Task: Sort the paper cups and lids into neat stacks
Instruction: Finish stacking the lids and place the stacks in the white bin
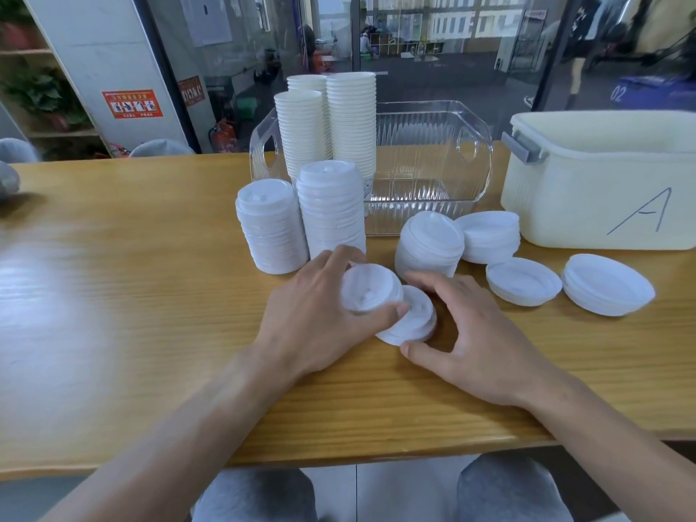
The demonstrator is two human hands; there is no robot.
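Head view, sorting in progress; every place below is given relative to the clear ribbed plastic bin (433, 152) at the back of the light wooden table (150, 295).

Item: tall stacks of white paper cups (327, 122), upright inside the bin at its left end. Nested and close together, so they appear already sorted.

Item: two tall columns of white plastic lids (301, 220), on the table just in front of the bin's left end, touching each other. Probably the finished lid stacks, kept near the cups.

Item: leaning short pile of white lids (429, 243), in front of the bin's middle, tilted and uneven. Likely still to be squared.

Item: low piles of upturned white lids (523, 280), in front of and to the right of the bin, rims up, spread apart. Judged unsorted stock.

Item: cream plastic tub marked "A" (602, 182), directly right of the bin; contents hidden.

Item: left hand (320, 314), well in front of the bin, fingers and thumb curled round a small blurred clump of white lids (371, 290), held tilted just above the table. The grip seems meant to keep the clump together while it is joined to others.

Item: right hand (470, 333), beside it, fingers spread and partly curled, thumb on the table, hooked around a short stack of white lids lying on the table (410, 322). Whether the fingers grip it or only steady it cannot be told.
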